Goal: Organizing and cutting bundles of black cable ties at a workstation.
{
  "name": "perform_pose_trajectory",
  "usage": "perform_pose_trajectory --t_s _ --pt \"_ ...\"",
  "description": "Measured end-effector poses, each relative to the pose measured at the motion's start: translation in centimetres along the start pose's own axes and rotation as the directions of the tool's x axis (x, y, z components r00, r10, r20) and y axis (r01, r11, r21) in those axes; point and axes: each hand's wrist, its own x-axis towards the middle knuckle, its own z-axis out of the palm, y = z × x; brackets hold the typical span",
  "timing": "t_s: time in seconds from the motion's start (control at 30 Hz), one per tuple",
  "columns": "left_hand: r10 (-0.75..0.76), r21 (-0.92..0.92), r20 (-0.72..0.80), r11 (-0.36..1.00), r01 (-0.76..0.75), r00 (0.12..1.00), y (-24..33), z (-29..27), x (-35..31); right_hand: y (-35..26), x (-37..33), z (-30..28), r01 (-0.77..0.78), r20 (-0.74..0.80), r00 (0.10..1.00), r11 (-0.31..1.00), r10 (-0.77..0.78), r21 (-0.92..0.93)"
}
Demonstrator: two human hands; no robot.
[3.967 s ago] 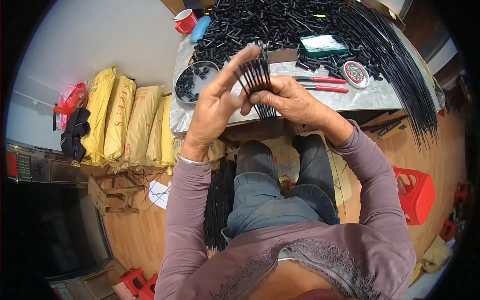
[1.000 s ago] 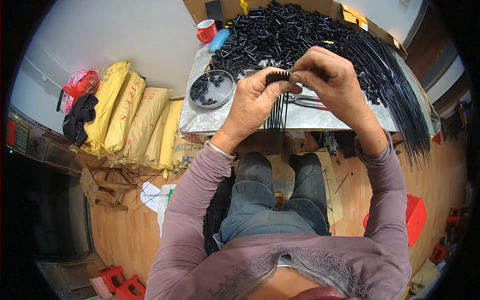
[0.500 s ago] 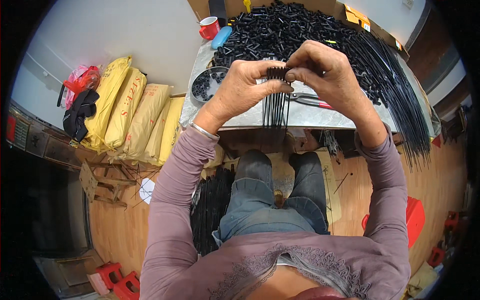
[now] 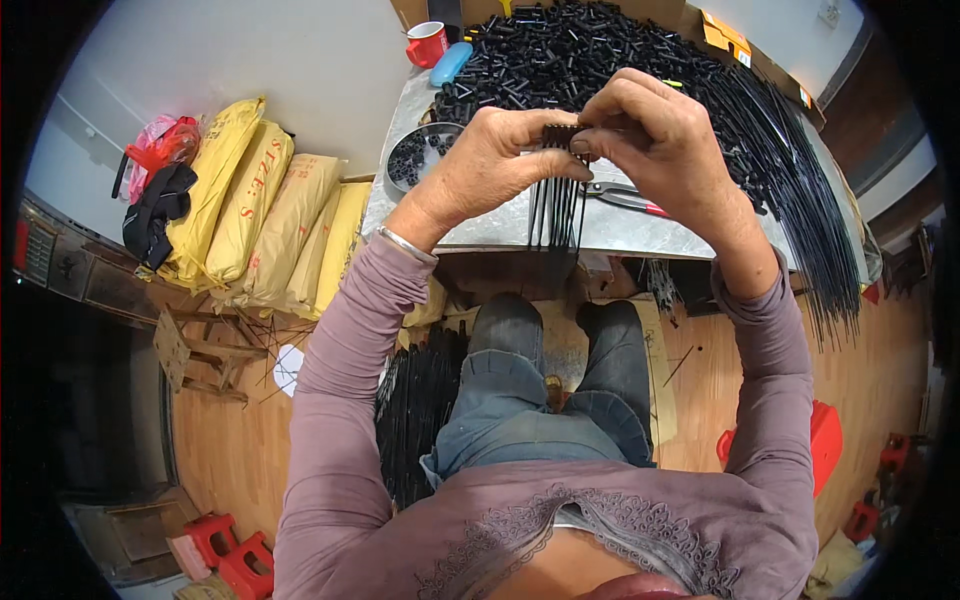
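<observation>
Above the table's front edge, my left hand (image 4: 490, 160) grips a bundle of thin black rods (image 4: 552, 218) between thumb and fingers. The rods hang side by side, their thicker, ridged-looking top ends level with my fingers. My right hand (image 4: 655, 135) is closed in a pinch at the right side of those top ends. What sits between its fingertips is too hidden to make out. Behind the rods lies a cutting tool with red handles (image 4: 625, 198), partly covered by my right hand. Left of my left hand stands a round bowl (image 4: 392, 182) of small black parts.
A heap of short black tubes (image 4: 570, 50) covers the back of the grey table (image 4: 480, 235). Long black rods (image 4: 805, 200) overhang its right edge. A red mug (image 4: 427, 45) and blue case (image 4: 452, 63) stand back left. Yellow sacks (image 4: 270, 205) lean on the wall.
The whole view has shifted slightly. Both hands remain at the top of the rod bundle, the right fingers still pinched beside it. Nothing has been put down.
</observation>
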Motion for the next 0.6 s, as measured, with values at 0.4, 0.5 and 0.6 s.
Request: perform_pose_trajectory --t_s 0.4,0.5,0.6 --pt "-0.159 -0.085 -0.11 0.985 0.15 0.981 -5.5 6.8 -3.8 -0.3 0.9 3.0 0.167 -0.052 0.982 0.969 -0.179 -0.182" --pt "-0.072 0.033 -0.114 0.997 0.076 0.991 -7.3 7.7 -4.9 -0.4 1.0 3.1 0.141 -0.045 0.987 0.968 -0.153 -0.208" --pt "0.14 0.501 0.124 0.846 -0.183 0.982 -8.9 7.6 -5.0 -0.2 1.3 3.1 0.136 -0.075 0.987 0.984 -0.145 -0.115"
